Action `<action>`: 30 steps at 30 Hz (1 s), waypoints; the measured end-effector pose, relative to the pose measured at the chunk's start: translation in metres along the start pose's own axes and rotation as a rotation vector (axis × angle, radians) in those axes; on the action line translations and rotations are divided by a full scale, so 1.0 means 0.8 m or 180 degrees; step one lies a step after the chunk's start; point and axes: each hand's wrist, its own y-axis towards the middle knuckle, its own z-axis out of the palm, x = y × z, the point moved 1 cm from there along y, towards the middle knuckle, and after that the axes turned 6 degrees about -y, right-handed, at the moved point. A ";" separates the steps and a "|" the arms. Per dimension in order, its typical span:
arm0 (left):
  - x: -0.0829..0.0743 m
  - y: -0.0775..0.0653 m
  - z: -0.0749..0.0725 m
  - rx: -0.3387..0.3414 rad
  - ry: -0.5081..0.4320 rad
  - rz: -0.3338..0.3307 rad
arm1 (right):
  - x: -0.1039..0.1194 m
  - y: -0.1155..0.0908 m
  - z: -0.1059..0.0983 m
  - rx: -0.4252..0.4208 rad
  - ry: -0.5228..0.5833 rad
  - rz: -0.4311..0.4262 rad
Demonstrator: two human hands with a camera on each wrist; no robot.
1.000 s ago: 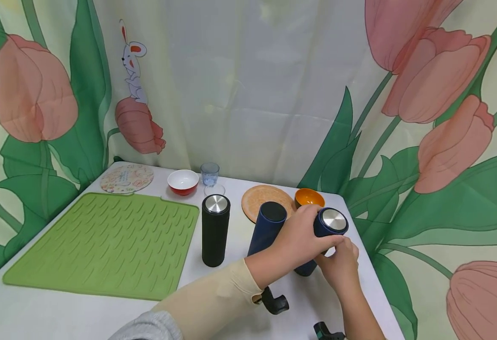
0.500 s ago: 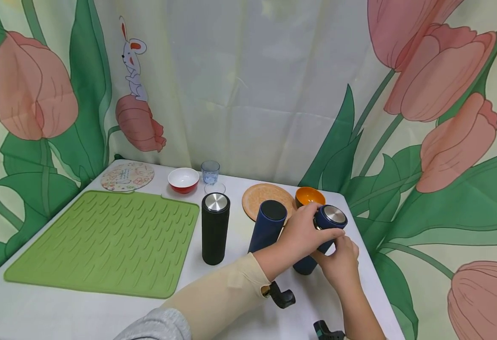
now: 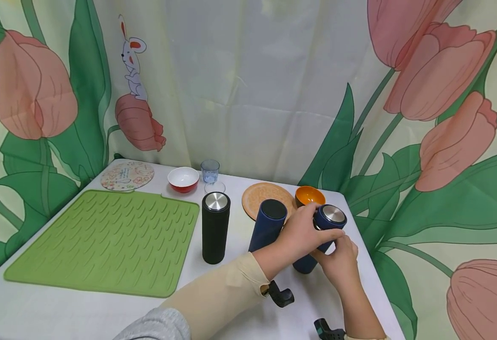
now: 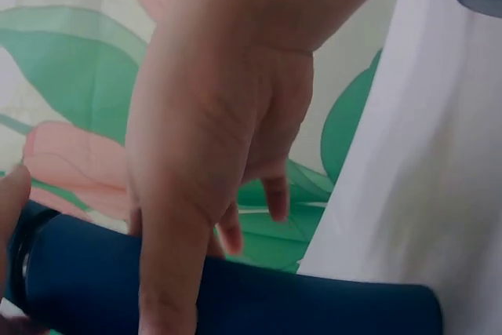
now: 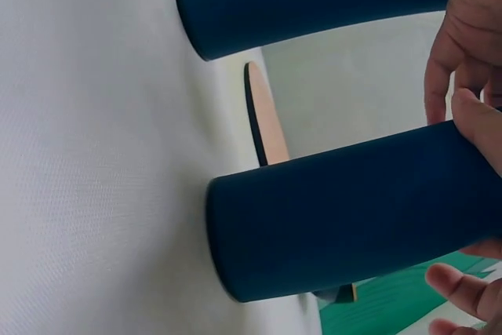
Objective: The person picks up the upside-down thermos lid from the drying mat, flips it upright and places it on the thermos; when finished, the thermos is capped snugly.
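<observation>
A dark blue vacuum flask with a silver-topped lid leans slightly to the right in the head view. My left hand grips it near the top, thumb across the front close to the lid. Lower down, my right hand holds the body from the right. In the left wrist view the right hand lays a thumb over the flask, and a metal ring shows below the lid. The right wrist view shows the flask's base by the table; I cannot tell whether it touches.
Left of the hands stand another blue flask and a black flask. A green mat covers the left side. Behind are a round board, orange bowl, red bowl, glass and patterned round mat.
My left hand and forearm have shifted slightly right, and the flask's top has moved a little left and become less covered. Over the last half second almost nothing has moved.
</observation>
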 end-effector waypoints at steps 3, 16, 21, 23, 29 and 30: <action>-0.003 -0.002 0.006 -0.0132 -0.0087 -0.0200 | -0.003 0.000 0.001 0.0104 0.0131 0.0029; 0.002 -0.001 -0.006 0.0269 -0.0322 -0.0136 | -0.001 -0.001 0.000 0.0340 0.0175 0.0392; -0.001 -0.003 -0.008 0.0248 -0.0292 -0.0236 | -0.002 0.001 0.000 0.0378 0.0223 0.0331; -0.004 -0.004 -0.005 0.0135 -0.0233 -0.0293 | -0.002 0.002 0.000 0.0384 0.0230 0.0296; -0.010 -0.002 0.006 -0.0103 0.0091 -0.0221 | -0.003 0.001 -0.001 0.0295 0.0226 0.0224; -0.009 -0.001 0.006 -0.0104 0.0114 -0.0190 | -0.002 0.002 -0.001 0.0296 0.0225 0.0208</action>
